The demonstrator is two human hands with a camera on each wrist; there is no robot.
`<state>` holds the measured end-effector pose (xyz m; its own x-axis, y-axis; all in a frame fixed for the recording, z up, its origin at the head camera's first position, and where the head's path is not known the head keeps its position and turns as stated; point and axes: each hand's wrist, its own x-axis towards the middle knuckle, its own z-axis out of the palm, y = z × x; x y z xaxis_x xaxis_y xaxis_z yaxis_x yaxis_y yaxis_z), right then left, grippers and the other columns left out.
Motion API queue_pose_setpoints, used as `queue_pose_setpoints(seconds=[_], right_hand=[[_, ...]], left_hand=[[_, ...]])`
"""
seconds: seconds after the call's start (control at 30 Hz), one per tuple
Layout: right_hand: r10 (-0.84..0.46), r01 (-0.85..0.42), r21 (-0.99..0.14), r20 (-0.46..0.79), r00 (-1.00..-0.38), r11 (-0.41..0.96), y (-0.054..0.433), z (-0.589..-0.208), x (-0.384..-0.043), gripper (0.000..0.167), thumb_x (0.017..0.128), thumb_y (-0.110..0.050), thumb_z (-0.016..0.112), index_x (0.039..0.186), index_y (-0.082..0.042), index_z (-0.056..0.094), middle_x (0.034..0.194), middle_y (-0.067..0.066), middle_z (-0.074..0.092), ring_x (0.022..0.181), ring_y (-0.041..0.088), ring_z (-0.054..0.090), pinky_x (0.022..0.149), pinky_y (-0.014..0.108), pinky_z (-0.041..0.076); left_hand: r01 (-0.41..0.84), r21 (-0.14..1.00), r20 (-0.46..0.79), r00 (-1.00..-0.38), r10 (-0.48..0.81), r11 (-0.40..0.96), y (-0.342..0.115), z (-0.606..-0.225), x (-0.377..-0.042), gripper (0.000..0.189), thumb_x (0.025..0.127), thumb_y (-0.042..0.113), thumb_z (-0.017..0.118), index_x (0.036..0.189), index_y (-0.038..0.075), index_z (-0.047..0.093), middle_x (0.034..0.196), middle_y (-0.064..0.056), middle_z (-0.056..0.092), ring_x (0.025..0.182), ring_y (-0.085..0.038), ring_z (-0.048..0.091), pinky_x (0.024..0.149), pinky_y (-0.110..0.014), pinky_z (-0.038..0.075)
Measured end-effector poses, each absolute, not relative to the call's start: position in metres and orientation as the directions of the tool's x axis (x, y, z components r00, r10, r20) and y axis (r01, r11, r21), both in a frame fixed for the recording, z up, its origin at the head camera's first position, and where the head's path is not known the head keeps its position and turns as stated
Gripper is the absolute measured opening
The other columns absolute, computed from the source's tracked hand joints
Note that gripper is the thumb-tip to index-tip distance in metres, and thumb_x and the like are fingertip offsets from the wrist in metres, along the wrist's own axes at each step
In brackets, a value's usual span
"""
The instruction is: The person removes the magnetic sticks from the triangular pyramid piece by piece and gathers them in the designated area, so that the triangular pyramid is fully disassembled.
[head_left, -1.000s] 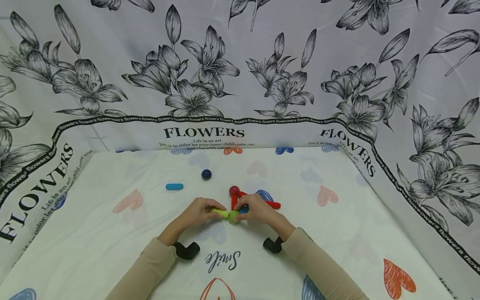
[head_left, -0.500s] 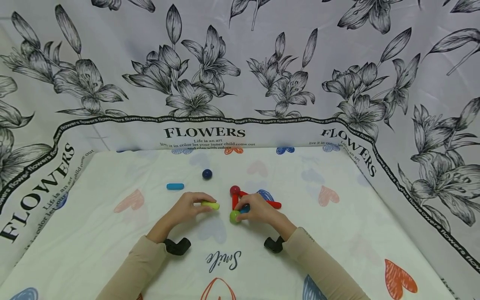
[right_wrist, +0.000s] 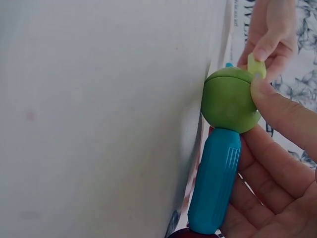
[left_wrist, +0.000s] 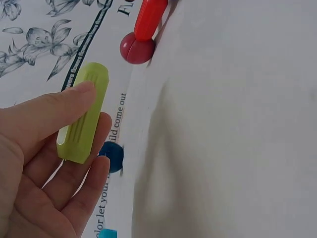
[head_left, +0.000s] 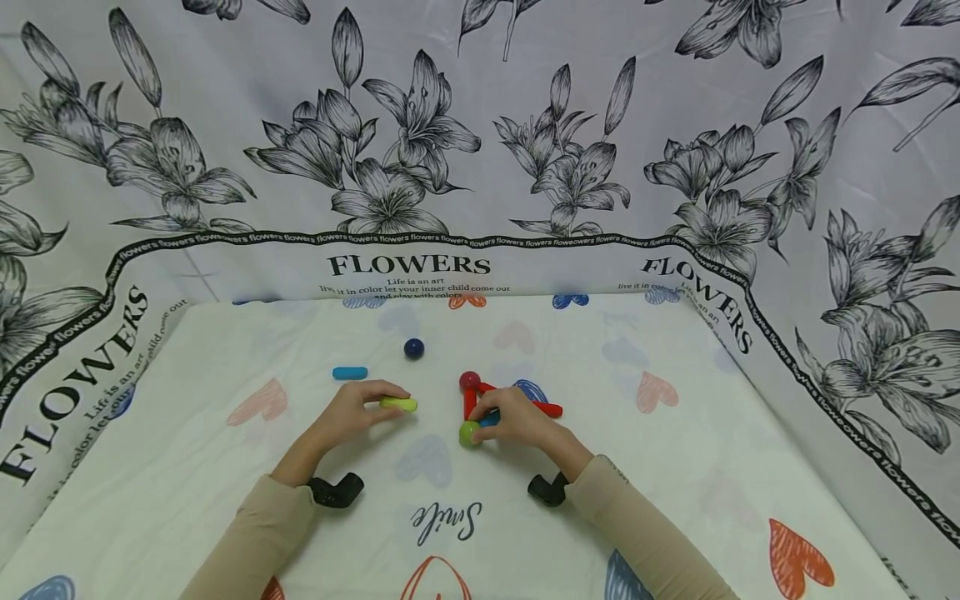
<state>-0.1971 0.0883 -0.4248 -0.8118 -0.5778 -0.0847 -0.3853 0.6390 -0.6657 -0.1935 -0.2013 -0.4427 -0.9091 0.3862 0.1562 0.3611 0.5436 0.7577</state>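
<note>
The yellow-green rod [left_wrist: 83, 126] is in your left grip [head_left: 348, 417], pinched narrow between thumb and fingers above the bench [head_left: 660, 483]. Your right grip [head_left: 517, 421] holds the green ball [right_wrist: 228, 101], thumb against its side, with the remaining fingers behind the joined blue rod [right_wrist: 214, 181]. The relation that matters: the ball lies to the right of the rod and a little nearer you, with a plain gap between. The rod's long axis runs roughly left to right, its free end facing the ball's side; your left is the nearer hand to it. Beyond the ball, a red rod [head_left: 470, 405] leads away from you to the red ball [head_left: 469, 381].

On the cloth backdrop [head_left: 566, 271] you can read "FLOWERS", with "Life is an art" and "live it in color let your inner child come out and play with colors" beneath; "flowers" repeats along the black band [head_left: 375, 239]. "Smile" is printed on the bench cover. You can make out no brand on the pieces.
</note>
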Motion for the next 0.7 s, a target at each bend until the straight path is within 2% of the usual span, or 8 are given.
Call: queue_pose_setpoints(seconds=[0.37, 0.7], right_hand=[[-0.590, -0.391, -0.679, -0.078, -0.803, 0.622, 0.090, -0.428, -0.199, 0.024, 0.078, -0.022, 0.080, 0.100, -0.013, 0.075, 0.100, 0.002, 0.072, 0.092, 0.012, 0.056, 0.083, 0.022, 0.050], [-0.588, -0.392, -0.679, -0.072, -0.806, 0.621, 0.090, -0.427, -0.199, 0.023, 0.078, -0.021, 0.080, 0.099, -0.012, 0.075, 0.099, 0.003, 0.072, 0.091, 0.012, 0.056, 0.081, 0.020, 0.050]], left_hand=[[0.360, 0.738, 0.189, -0.922, 0.337, 0.571, -0.223, -0.445, -0.191, 0.021, 0.083, 0.013, 0.074, 0.104, 0.009, 0.074, 0.105, -0.011, 0.074, 0.096, 0.009, 0.060, 0.095, -0.042, 0.055], [0.354, 0.723, 0.220, -0.932, 0.288, 0.593, -0.239, -0.446, -0.192, 0.024, 0.081, 0.011, 0.076, 0.104, 0.006, 0.074, 0.106, -0.015, 0.074, 0.094, 0.019, 0.053, 0.090, -0.031, 0.058]])
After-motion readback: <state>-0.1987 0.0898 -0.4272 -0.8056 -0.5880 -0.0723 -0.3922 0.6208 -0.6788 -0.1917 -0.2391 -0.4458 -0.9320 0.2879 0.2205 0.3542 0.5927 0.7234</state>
